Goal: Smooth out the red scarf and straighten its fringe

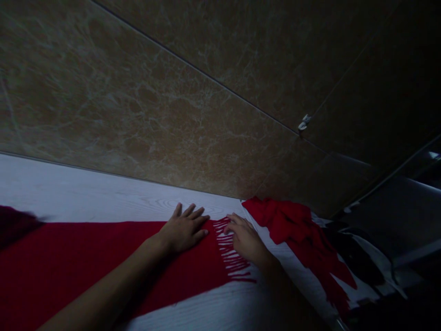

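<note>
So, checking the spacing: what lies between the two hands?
In the head view, only the red scarf's fringe on the white table separates the left hand from the right hand.

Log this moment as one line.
left hand: flat on red scarf | right hand: on fringe | surface: white table | nearby: crumpled red cloth

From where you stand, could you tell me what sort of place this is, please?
Probably a room in a home, dimly lit. A white wood-grain table stands against a marble-tiled wall. A red scarf lies flat on it under the left hand, and more red cloth is heaped to the right.
</note>
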`<state>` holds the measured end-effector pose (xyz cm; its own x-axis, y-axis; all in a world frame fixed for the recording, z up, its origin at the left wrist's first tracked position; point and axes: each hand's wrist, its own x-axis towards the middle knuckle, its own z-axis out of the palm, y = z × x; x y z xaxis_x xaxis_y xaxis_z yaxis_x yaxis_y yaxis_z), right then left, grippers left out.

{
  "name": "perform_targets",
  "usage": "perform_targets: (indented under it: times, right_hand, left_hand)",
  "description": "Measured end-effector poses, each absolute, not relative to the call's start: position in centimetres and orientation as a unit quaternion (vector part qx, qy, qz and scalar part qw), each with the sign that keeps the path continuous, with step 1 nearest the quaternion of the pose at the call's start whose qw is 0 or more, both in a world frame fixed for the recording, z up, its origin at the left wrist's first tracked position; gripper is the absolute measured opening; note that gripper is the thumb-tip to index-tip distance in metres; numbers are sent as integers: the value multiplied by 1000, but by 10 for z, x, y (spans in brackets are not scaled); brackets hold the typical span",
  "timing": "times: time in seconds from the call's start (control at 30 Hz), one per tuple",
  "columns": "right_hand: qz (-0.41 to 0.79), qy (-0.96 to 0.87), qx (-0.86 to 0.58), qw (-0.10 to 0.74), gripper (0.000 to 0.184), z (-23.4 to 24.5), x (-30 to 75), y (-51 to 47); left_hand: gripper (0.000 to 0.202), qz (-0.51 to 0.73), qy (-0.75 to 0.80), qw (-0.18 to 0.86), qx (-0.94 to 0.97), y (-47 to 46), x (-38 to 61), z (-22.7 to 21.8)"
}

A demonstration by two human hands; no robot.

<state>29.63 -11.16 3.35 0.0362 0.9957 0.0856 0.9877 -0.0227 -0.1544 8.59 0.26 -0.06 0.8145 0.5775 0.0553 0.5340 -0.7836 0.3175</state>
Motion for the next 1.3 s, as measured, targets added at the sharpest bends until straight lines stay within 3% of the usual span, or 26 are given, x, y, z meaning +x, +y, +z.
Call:
perform_targets:
  times: [0.13,0.4,0.73,0.9,1.3]
  right_hand:
    - [9,-672,-735,88,43,37,311,-114]
    - [23,-727,-679,96,55,25,284,-108]
    - [-23,-652,-755,70,43,39,319,-111]
    - [19,-715,-687,132,56,31,294,-98]
    - [-2,-712,-673,202,39,2,316,-82]
  left_hand:
    - [60,86,290,147,942,4,86,-2]
    - [59,100,288,151,940,5,87,-5]
    - [62,86,290,148,942,5,87,-5]
    - [60,86,292,147,941,4,87,-2]
    - [58,81,297,147,940,2,86,0]
